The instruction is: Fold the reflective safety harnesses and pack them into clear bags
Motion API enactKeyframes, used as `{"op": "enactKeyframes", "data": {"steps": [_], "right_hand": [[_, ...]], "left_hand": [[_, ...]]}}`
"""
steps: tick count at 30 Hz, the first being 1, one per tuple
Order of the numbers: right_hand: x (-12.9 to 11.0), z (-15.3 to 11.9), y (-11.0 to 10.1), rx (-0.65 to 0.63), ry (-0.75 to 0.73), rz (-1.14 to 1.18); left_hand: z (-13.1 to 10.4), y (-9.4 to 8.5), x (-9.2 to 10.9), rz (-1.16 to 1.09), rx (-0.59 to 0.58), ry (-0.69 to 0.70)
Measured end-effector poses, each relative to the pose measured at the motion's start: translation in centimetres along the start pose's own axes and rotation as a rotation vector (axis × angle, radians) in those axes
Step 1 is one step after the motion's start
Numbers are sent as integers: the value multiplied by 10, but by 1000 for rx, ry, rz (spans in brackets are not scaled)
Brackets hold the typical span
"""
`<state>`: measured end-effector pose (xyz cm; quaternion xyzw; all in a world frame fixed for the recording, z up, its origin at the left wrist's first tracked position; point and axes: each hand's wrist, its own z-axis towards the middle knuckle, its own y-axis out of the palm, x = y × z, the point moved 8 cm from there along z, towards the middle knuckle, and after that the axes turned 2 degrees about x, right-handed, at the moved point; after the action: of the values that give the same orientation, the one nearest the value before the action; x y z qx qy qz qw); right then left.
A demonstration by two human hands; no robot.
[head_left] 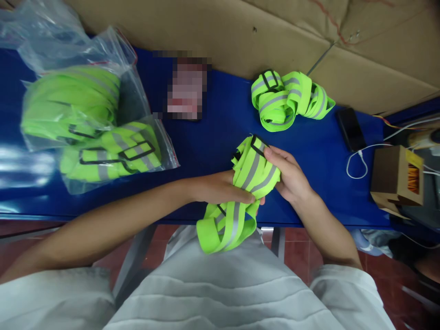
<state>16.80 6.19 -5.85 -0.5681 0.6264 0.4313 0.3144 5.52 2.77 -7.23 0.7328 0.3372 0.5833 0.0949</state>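
Both my hands hold a bundle of neon-green reflective strap (256, 172) with a grey stripe and black buckles, above the front edge of the blue table. My left hand (228, 189) wraps round its middle, thumb across the front. On the upper right side, my right hand (287, 172) pinches it near a black buckle. Loops of the strap hang below my left hand. Farther back on the table lies another pile of green reflective straps (287, 98), touched by neither hand.
At left, a clear plastic bag (134, 91) holds several green straps with black buckles. A blurred-out pink item (187, 89) lies at the back. To the right are a black phone (350, 128), a white cable (357, 174) and a small cardboard box (397, 176). Brown cardboard (220, 34) lines the back.
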Motion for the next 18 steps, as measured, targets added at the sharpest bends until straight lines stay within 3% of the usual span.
{"op": "enactKeyframes", "data": {"steps": [4, 8, 10, 14, 18], "right_hand": [[-3, 2, -4, 12, -93, -126], [-37, -12, -9, 166, -574, -598], [-47, -20, -2, 144, -744, -772], [-44, -21, 9, -91, -796, -889], [-27, -17, 13, -227, -719, -1026]], "left_hand": [[3, -1, 2, 61, 10, 57], [5, -7, 0, 93, 93, 60], [4, -8, 1, 131, 106, 53], [3, -12, 3, 191, 120, 59], [4, -16, -1, 268, 131, 72]]}}
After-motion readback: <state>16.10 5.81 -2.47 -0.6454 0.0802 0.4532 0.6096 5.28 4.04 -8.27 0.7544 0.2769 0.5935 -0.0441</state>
